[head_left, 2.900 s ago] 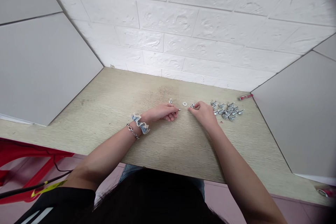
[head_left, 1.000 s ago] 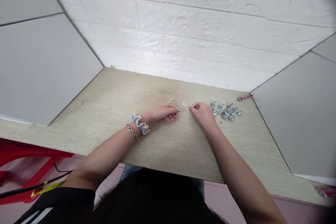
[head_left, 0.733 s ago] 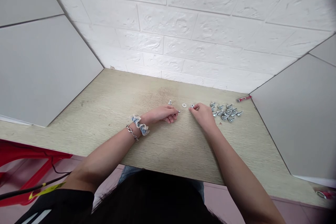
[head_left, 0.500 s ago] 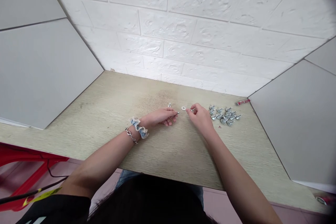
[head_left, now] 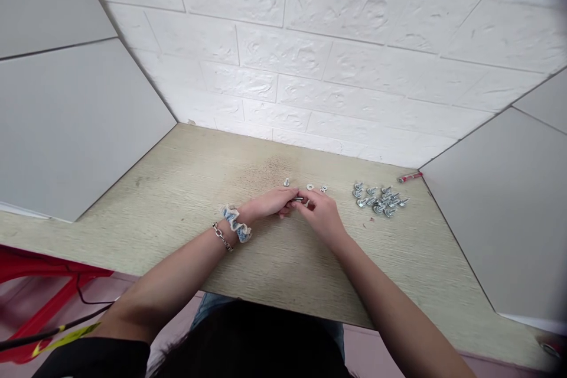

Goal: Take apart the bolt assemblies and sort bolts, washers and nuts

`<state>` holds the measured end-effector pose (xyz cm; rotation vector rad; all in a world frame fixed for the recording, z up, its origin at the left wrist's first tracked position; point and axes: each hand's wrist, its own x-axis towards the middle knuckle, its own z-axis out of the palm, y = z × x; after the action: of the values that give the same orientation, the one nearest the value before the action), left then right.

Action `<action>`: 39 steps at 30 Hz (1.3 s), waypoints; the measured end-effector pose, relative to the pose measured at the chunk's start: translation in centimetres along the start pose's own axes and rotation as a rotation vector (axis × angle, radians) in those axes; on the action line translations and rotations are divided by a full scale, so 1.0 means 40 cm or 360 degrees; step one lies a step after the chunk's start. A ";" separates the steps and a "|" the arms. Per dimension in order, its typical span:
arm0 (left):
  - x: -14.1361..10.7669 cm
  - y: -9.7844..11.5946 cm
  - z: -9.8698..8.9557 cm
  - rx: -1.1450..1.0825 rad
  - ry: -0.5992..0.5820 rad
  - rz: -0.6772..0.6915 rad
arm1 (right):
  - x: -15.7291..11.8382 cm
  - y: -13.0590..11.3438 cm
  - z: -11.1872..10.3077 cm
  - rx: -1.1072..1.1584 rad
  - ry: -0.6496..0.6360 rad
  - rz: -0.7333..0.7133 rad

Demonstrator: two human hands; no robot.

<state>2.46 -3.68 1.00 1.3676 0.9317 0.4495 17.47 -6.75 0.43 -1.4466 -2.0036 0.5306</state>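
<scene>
My left hand point(head_left: 275, 202) is closed in a pinch around a small silver bolt point(head_left: 299, 199), its shaft pointing right. From the right, my right hand point(head_left: 323, 214) meets it, thumb and fingers pinched at the bolt's end; whatever small part may sit between those fingertips is hidden. Just beyond the hands, a flat washer point(head_left: 310, 187) lies on the table, with small silver nuts or rings point(head_left: 323, 188) beside it. A single bolt point(head_left: 286, 182) stands on its head behind my left hand.
Several bolts with washers on them point(head_left: 381, 199) lie in a loose pile right of my right hand. A red cylinder point(head_left: 410, 177) rests by the right panel point(head_left: 496, 201). A white brick-pattern wall point(head_left: 301, 94) closes off the back of the wooden table point(head_left: 199, 165).
My right hand has moved left and nearer, from beside the washer to the bolt in my left hand. The small nuts or rings behind it are now uncovered.
</scene>
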 end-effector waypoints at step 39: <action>0.012 0.000 0.001 0.0048 0.0213 0.0027 | 0.061 0.089 -0.011 -0.0363 0.0204 0.0203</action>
<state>2.76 -3.33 0.85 1.3864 1.0407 0.5473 19.74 -3.31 -0.92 -1.7088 -1.9279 0.2595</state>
